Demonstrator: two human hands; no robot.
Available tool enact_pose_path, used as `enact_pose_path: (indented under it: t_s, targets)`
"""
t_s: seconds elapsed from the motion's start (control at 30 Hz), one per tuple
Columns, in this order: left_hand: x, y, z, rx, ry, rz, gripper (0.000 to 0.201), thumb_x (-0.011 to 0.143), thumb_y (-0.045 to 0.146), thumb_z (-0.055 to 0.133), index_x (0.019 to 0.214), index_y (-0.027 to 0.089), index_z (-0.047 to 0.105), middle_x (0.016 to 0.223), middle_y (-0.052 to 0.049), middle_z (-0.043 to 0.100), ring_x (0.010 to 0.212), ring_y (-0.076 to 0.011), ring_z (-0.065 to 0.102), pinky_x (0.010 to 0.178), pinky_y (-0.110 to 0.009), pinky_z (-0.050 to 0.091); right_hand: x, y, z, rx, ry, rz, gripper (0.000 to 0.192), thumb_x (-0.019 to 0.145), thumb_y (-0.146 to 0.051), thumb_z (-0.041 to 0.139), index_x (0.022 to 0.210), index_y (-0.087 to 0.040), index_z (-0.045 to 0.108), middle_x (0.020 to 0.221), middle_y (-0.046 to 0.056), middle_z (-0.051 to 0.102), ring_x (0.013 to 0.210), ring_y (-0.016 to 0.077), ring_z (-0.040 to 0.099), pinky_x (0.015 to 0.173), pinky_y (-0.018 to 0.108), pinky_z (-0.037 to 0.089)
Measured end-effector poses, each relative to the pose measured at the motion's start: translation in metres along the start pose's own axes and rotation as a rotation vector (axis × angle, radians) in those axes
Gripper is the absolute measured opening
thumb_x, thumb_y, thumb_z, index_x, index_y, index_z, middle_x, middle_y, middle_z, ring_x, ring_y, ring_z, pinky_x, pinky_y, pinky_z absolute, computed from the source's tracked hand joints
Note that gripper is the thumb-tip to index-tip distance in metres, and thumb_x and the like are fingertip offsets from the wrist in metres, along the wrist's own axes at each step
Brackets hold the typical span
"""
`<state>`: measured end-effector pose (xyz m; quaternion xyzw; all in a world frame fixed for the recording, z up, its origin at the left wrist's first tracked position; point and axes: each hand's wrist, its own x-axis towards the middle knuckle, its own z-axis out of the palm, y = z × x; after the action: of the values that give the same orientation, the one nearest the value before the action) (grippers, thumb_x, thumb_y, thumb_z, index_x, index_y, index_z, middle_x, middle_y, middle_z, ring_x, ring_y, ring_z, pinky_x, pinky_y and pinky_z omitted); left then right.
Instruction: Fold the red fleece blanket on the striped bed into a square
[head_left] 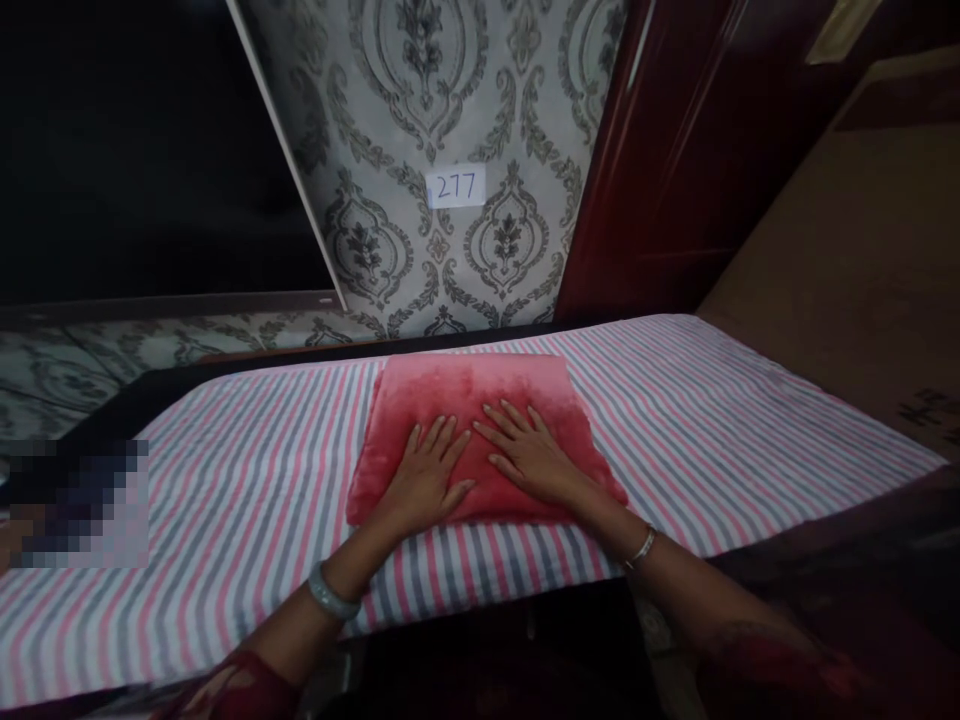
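A folded red plush blanket (472, 385) lies flat on a striped cloth (247, 470) in the middle of the head view. My left hand (427, 472) rests on its left half, palm down with the fingers spread. On the right half, my right hand (531, 455) is also laid flat, fingers apart and pointing up and to the left. Neither hand grasps anything. The blanket's pile looks lighter along its far edge and darker around my hands.
Behind the cloth stands a patterned wall with a paper label (456, 186) reading 277. A large dark screen (150, 150) is at the left. A dark red door (660, 170) and a cardboard box (847, 240) stand at the right. A pixelated patch covers something at the left edge.
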<state>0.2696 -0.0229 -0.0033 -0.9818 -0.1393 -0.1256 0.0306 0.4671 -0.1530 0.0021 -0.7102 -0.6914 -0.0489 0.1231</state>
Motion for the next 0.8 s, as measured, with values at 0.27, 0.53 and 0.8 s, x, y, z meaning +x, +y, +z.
enact_pose_path:
  t_s: [0.27, 0.53, 0.8]
  targets:
    - [-0.013, 0.024, -0.021, -0.051, 0.044, 0.098, 0.061, 0.097, 0.045, 0.049, 0.15, 0.016, 0.041, 0.155, -0.016, 0.043, 0.147, -0.03, 0.033, 0.119, -0.055, 0.025, 0.014, 0.01, -0.03, 0.212, -0.1, -0.092, 0.05, 0.103, -0.035, 0.035, 0.153, -0.028, 0.039, 0.161, 0.004, 0.032, 0.152, 0.0252, 0.02, 0.122, 0.056, 0.014]
    - [-0.034, 0.066, 0.01, 0.014, 0.1, 0.077, 0.074, 0.088, 0.052, 0.062, 0.151, 0.023, 0.039, 0.156, -0.017, 0.04, 0.147, -0.0371, 0.03, 0.116, -0.063, 0.023, 0.057, 0.012, -0.018, 0.186, -0.2, -0.477, 0.053, 0.105, -0.044, 0.036, 0.156, -0.029, 0.03, 0.164, 0.0, 0.027, 0.153, 0.0214, 0.012, 0.123, 0.052, 0.008]
    - [-0.038, 0.063, 0.016, -0.002, 0.113, 0.073, 0.075, 0.083, 0.049, 0.069, 0.15, 0.027, 0.042, 0.16, -0.011, 0.035, 0.15, -0.034, 0.024, 0.119, -0.058, 0.02, 0.147, 0.091, -0.002, 0.071, -0.187, -0.258, 0.059, 0.102, -0.053, 0.038, 0.156, -0.031, 0.03, 0.164, 0.005, 0.024, 0.15, 0.0309, 0.024, 0.118, 0.06, 0.016]
